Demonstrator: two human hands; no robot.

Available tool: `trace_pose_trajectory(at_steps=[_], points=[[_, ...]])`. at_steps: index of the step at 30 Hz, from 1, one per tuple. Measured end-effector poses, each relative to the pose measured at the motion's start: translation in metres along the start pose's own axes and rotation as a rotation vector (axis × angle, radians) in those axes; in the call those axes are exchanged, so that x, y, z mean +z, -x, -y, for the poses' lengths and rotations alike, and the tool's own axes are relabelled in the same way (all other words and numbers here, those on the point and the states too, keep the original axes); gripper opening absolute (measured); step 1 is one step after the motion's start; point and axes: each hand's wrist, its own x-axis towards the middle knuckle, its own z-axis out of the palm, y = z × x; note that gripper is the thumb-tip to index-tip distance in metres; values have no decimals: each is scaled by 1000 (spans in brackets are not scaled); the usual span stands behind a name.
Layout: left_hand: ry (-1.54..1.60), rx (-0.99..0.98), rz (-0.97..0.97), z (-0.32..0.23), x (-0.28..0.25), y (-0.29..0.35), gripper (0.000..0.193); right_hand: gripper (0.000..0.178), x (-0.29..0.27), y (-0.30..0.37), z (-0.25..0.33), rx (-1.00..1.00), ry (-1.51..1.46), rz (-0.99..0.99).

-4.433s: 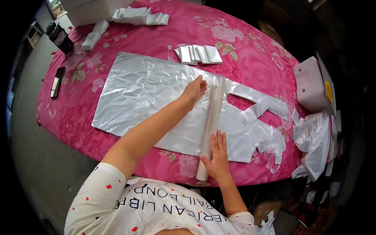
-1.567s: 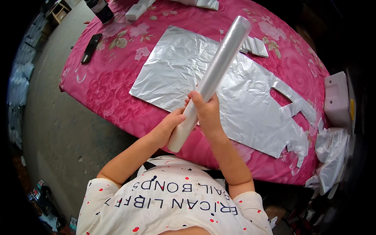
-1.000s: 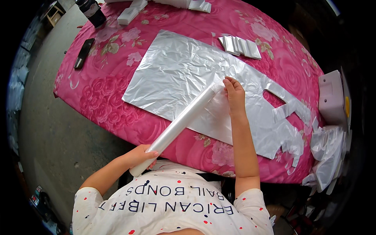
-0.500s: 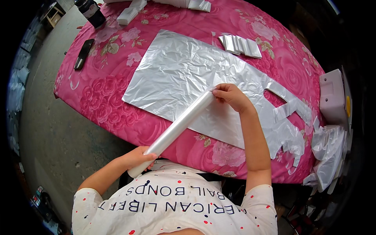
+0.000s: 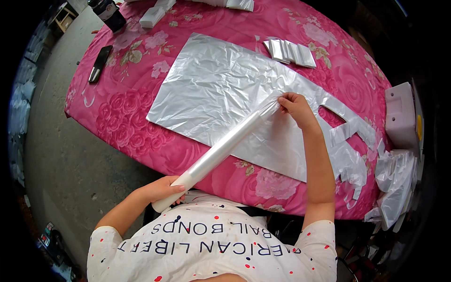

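A long white tube wrapped in clear, shiny plastic film (image 5: 218, 152) slants from my waist up over the table. My left hand (image 5: 163, 189) is wrapped round its lower end, close to my shirt. At the far end my right hand (image 5: 295, 109) pinches the film, which stretches out past the tube in gathered folds. Beneath lies a stack of flat silvery-white plastic bags (image 5: 206, 84), wrinkled on top, with cut-out handle openings toward the right. The tube's far end is hidden inside the film.
Folded plastic packets (image 5: 290, 52) lie behind the stack on a pink floral tablecloth (image 5: 129, 110). At the left are a black phone (image 5: 100, 65) and a dark bottle (image 5: 107, 15). A pale pink box (image 5: 398, 110) and crumpled plastic bags (image 5: 394, 181) stand along the right edge.
My right hand has moved right and slightly away from me, drawing the film out beyond the tube's end. My left hand keeps its hold in nearly the same place.
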Motion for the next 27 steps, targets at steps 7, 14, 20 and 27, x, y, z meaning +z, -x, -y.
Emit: trace_pose_trajectory(at_steps=[7, 14, 20, 27], points=[[-105, -71, 159, 53, -47, 33, 50, 13, -108, -15, -19, 1, 116, -317], [-626, -89, 220, -35, -49, 23, 50, 14, -98, -22, -6, -21, 166, -287], [-1413, 665, -265, -156, 6, -36, 45, 12, -60, -41, 4, -79, 143, -159], [-1504, 1695, 14, -156, 50, -103, 31, 11, -61, -54, 5, -112, 190, -135]])
